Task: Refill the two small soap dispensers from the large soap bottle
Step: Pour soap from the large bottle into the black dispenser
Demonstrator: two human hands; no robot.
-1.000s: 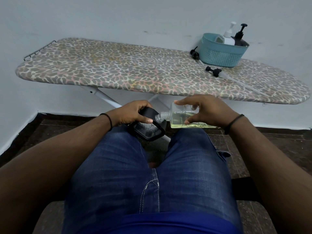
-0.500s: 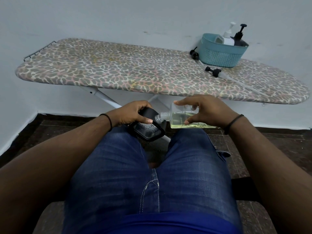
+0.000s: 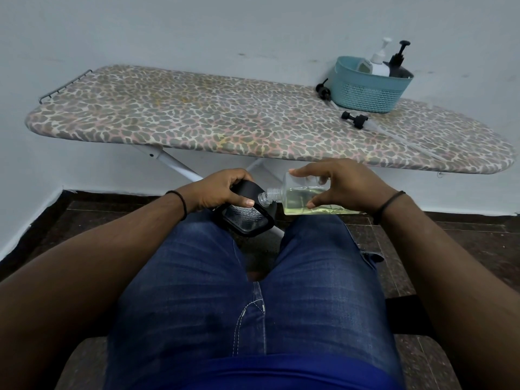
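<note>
Over the lap, near side of the board [image 3: 197,128]: right hand [image 3: 346,184] pinches the clear bottle [image 3: 298,197] on its flat sides, laid level. Its neck meets the black dispenser [image 3: 247,215], gripped in the left hand [image 3: 219,190]. Bottle looks rigid, light, part-full, likely slick if soapy; best held mid-body.

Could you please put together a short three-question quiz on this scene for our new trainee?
1. True or false: the clear bottle in the right hand stands upright with its cap on.
2. What does the left hand grip? A) the teal basket B) the black dispenser C) a loose pump head
3. Fill in: the two loose black pump heads lie on the ironing board beside the ____.

Key
1. False: it is tipped on its side, its open neck toward the black dispenser.
2. B
3. teal basket
</note>
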